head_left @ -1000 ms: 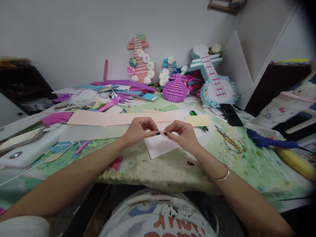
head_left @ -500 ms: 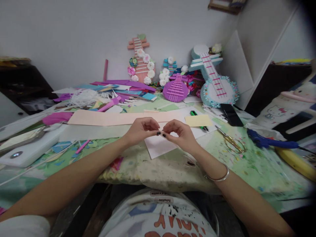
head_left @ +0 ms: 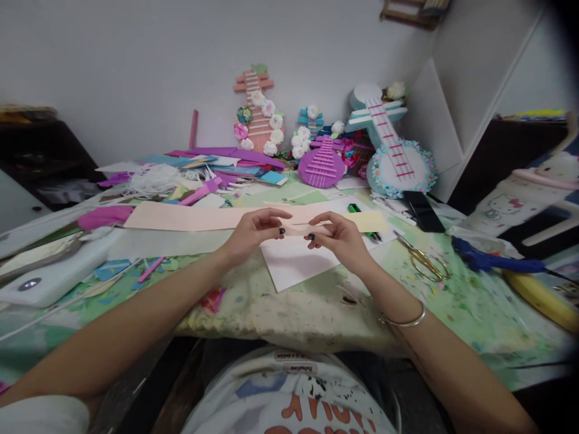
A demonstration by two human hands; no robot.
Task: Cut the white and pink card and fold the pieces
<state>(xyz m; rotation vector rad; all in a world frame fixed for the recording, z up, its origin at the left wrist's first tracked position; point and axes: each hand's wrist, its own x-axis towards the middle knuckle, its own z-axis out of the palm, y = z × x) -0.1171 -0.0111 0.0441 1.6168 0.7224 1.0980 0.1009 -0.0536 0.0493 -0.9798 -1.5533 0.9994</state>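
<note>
Between my two hands is a small pale pink strip [head_left: 297, 230], slightly curled, that looks like paper or thin foam. My left hand [head_left: 256, 234] pinches its left end between thumb and fingers. At the other end my right hand [head_left: 337, 236] grips it the same way, partly hiding it. Below the hands a white sheet [head_left: 289, 265] lies on the table. Behind them stretches a long pale peach strip [head_left: 190, 217]. A pale yellow piece [head_left: 371, 222] and a green marker or cutter [head_left: 354, 208] are just beyond my right hand.
Gold-handled scissors [head_left: 427, 263], a black phone [head_left: 424, 211] and a blue glue gun [head_left: 493, 259] lie to the right. Decorated instrument models [head_left: 402, 160] stand along the wall. Scraps and white string [head_left: 151, 179] are heaped at left, near a white power bank-like box [head_left: 58, 274].
My hands have moved apart, mostly the right hand to the right, so more of the pale pink strip shows between them. The objects on the table stay in place.
</note>
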